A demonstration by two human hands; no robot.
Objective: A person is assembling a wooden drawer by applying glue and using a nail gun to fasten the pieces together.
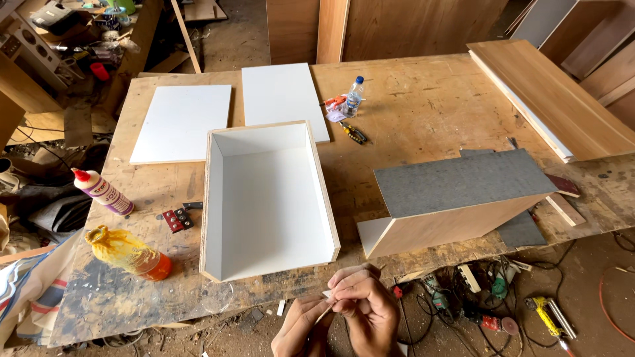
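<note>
My left hand (299,327) and my right hand (366,304) meet at the bottom centre, just in front of the workbench edge. Between their fingertips they pinch a small thin pale piece (326,297), perhaps a strip or a stick; what it is I cannot tell. Right beyond the hands lies an open white-lined wooden box (264,198) with one short side missing, facing me. To its right stands a second wooden box (456,198), tipped over, its grey panel on top.
Two white boards (182,122) (281,92) lie behind the open box. A glue bottle (102,192), a yellow-smeared orange bottle (129,252), a plastic water bottle (354,96) and a screwdriver (354,133) are on the bench. Long planks (549,96) lie at right. Power tools (489,294) and cables litter the floor.
</note>
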